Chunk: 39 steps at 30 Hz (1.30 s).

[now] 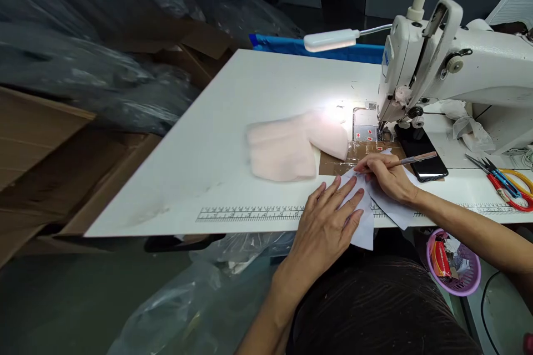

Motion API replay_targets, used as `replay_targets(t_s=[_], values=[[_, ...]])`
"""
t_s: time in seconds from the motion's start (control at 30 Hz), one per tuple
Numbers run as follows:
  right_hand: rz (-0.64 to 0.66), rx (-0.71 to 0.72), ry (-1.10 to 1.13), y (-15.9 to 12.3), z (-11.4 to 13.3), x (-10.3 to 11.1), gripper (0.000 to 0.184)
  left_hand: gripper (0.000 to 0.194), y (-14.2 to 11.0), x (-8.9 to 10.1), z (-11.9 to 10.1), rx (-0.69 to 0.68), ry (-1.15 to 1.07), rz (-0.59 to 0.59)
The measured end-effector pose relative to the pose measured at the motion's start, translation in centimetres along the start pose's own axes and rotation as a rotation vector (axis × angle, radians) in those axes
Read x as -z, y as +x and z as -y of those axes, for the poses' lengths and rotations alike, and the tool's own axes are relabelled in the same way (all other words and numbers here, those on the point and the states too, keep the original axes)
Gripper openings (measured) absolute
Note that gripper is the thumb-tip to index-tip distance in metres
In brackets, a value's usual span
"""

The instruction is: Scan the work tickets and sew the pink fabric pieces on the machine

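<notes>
My left hand (327,224) lies flat with its fingers spread, pressing white paper (365,232) onto the front edge of the table. My right hand (390,178) is closed around a slim pinkish-brown pen (418,158), its back end pointing right. The pen's tip is hidden by my fingers, close to the paper. Another white sheet (393,209) lies under my right hand and hangs slightly over the edge. Beyond my left hand, a pale pink sewn fabric piece (283,150) rests on the white tabletop (208,166).
A white sewing machine (420,61) with a small lamp (331,40) stands at the right. Near it lie a black phone (420,152), red-handled scissors (508,191) and blue snips (502,177). A purple basket (472,283) sits below; cardboard boxes (37,133) stand left.
</notes>
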State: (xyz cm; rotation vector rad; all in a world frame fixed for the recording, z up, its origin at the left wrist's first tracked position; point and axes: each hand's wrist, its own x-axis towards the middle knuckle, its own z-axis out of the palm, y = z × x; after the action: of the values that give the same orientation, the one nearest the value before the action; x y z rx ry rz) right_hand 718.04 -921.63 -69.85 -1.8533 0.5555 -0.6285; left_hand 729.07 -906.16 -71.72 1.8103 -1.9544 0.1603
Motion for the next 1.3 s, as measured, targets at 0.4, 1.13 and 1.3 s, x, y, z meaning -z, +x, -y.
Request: replay_targets(t_s=[0.4,1.13,1.3], values=[[0.087,0.068,-0.341,-0.5,0.2,-0.1,0.023,0.029,0.1,0.0,0.0,0.004,-0.015,-0.014],[-0.321,0.089,-0.043,0.1,1.1,3.7,0.024,0.029,-0.1,-0.4,0.0,0.012,-0.017,-0.059],[-0.156,0.073,-0.065,0.1,1.8,5.2,0.028,0.038,0.4,-0.6,-0.7,0.009,0.047,-0.054]])
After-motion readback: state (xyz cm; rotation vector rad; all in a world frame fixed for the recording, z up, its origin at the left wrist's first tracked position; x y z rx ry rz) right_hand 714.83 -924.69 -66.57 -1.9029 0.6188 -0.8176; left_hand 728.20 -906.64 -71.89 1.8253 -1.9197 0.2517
